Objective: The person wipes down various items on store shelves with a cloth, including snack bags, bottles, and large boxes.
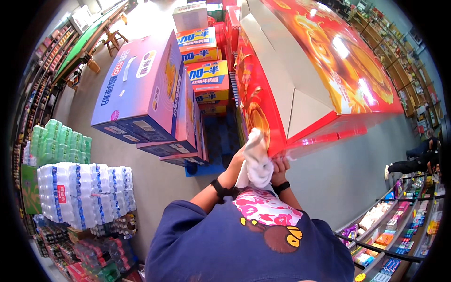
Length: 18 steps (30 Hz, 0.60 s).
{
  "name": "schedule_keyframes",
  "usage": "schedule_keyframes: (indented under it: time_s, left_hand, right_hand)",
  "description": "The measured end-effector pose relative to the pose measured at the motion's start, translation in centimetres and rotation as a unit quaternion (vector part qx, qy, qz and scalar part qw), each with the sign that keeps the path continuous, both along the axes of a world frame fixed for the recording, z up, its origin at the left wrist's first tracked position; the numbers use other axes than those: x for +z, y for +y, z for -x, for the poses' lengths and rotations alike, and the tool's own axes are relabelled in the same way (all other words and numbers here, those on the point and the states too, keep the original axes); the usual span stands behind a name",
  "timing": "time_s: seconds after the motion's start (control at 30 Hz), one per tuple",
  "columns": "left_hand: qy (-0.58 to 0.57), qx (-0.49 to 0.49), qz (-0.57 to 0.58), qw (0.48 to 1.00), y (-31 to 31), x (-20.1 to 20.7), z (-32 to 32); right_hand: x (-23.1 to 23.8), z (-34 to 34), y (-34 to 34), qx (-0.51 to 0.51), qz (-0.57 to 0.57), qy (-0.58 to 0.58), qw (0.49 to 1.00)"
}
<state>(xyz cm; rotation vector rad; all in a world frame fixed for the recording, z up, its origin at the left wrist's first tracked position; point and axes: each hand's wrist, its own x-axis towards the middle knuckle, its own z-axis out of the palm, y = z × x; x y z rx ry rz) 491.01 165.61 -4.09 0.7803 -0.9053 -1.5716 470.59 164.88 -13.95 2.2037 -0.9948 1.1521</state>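
A crumpled white cloth (258, 162) hangs between my hands, against the lower corner of a large red carton with food pictures. My left hand (238, 161) is closed on the cloth's left side, its fingers partly hidden behind the folds. My right hand (280, 170) is curled on the other side, just below the red carton (270, 117); white cloth shows beside and behind its fingers. Both wrists wear black bands. The carton's top, toward me, has pale grey cardboard panels and a glossy printed side.
Purple-and-pink cartons (136, 89) are stacked left of the red one, with yellow-and-red cartons (206, 77) behind and a blue pallet (206, 169) below. Wrapped bottle packs (87, 192) stand at left. Store shelves (394, 225) line the right; another person's legs (406, 165) show there.
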Motion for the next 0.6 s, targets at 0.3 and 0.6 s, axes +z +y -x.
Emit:
schedule_keyframes:
  time_s: [0.3,0.6]
  left_hand:
    - [-0.532,-0.144,0.207,0.808,2.9,-2.4,-4.2]
    - [-0.334,-0.342,0.255,0.84,1.5,8.0,-0.3]
  right_hand:
    - [0.8,1.1,4.0,-0.008,-0.301,-0.12,0.946]
    - [12.8,6.1,0.7,-0.146,-0.2,-0.331,0.911]
